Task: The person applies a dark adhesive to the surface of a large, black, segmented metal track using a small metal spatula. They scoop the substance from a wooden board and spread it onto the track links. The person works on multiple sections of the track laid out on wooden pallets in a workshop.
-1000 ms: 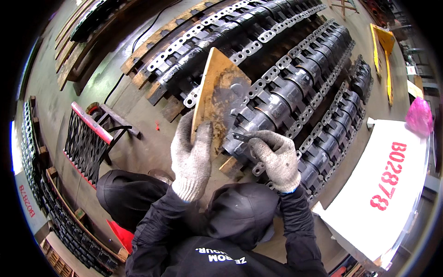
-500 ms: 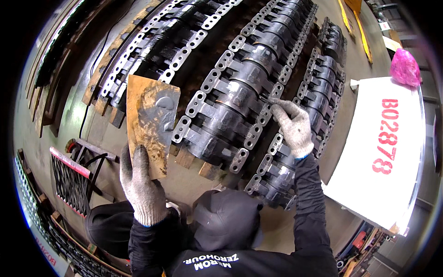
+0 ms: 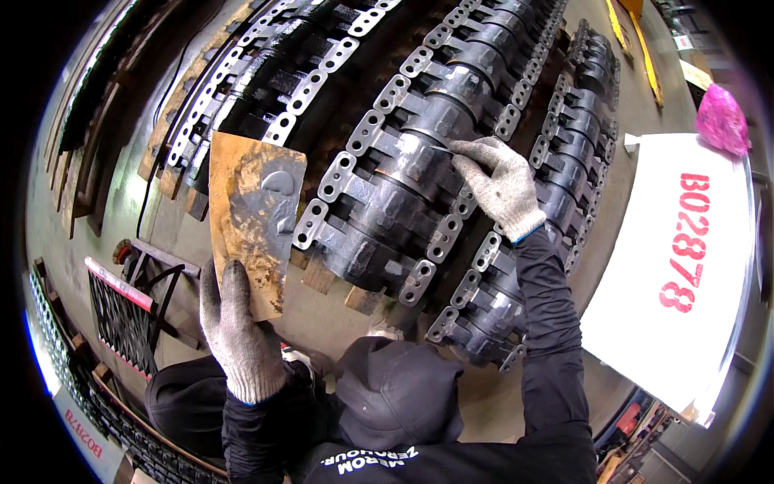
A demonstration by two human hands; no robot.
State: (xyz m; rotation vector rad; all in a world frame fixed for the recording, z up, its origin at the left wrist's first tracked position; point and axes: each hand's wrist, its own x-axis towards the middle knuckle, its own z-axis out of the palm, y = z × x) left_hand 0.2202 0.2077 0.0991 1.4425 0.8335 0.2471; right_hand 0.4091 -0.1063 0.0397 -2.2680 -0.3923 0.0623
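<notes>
My left hand [image 3: 242, 343], in a grey knit glove, grips the lower end of a tan, dirt-stained board [image 3: 262, 218]. On the board's upper right lie smooth dabs of grey paste [image 3: 278, 182]. My right hand [image 3: 501, 181], gloved alike, is closed in a pinch over the middle track chain [image 3: 419, 165], a row of dark metal links with bare, holed side plates. Only a sliver of something thin shows at those fingertips, against a rounded dark link; its kind cannot be made out.
More track chains lie to the left [image 3: 318, 73] and right [image 3: 576, 145], resting partly on wooden blocks [image 3: 318, 276]. A white board with red markings [image 3: 645, 266] stands at right, a pink plastic bundle [image 3: 721, 121] at its top. A black rack with a red-white bar [image 3: 121, 284] is at left.
My right hand has moved left and slightly up, from the chain's right side plates onto the rounded links. The tan board in my left hand has shifted slightly left.
</notes>
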